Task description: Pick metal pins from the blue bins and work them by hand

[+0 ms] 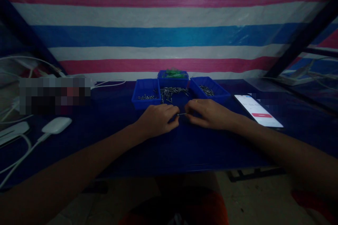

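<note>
My left hand (161, 119) and my right hand (204, 113) face each other low over the table, both with thumb and fingers pinched. Between the fingertips stretches a thin metal pin (182, 114), its left end at my left fingers and its right end at my right. Just beyond the hands, a loose pile of similar thin metal pieces (171, 92) lies on the table. Behind my left hand stands a blue bin (136, 95) with a few small metal pieces (148, 97). Another blue bin (223, 92), behind my right hand, holds more metal pieces (206, 90).
At the back, a third blue bin (174, 81) contains green items (173, 74), blurred. A lit phone (260, 111) lies right of my right hand. A white charger (56, 125) with cables is on the left of the blue table (182, 151). A striped sheet (169, 37) hangs behind.
</note>
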Demonstrator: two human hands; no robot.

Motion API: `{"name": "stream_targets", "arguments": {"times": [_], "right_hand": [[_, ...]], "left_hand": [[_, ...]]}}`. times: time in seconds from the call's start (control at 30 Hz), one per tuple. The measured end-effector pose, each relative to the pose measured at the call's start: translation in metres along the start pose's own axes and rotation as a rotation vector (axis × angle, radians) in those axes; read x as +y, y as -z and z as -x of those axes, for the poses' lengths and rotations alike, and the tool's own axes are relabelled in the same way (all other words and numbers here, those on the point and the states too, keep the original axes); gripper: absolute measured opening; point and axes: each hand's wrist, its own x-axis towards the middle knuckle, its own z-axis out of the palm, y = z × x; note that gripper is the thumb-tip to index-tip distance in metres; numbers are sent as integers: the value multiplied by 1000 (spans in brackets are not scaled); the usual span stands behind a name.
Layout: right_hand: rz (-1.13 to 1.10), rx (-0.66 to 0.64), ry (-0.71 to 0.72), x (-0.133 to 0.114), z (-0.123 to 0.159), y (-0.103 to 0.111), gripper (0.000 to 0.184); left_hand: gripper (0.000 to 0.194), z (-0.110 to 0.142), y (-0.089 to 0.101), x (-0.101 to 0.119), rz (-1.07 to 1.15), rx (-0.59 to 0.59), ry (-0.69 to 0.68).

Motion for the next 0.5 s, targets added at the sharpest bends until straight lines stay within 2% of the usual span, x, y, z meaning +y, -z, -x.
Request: {"name": "stream_targets", "arguments": {"times": [0.2,0.5], "right_hand": [[12,-39,25,0,1,-2,18],[55,-51,20,2,-1,-4,22]], "left_hand": [[12,0,-1,1,7,-63,2],[13,1,-1,0,-11,-39,-1]]}}
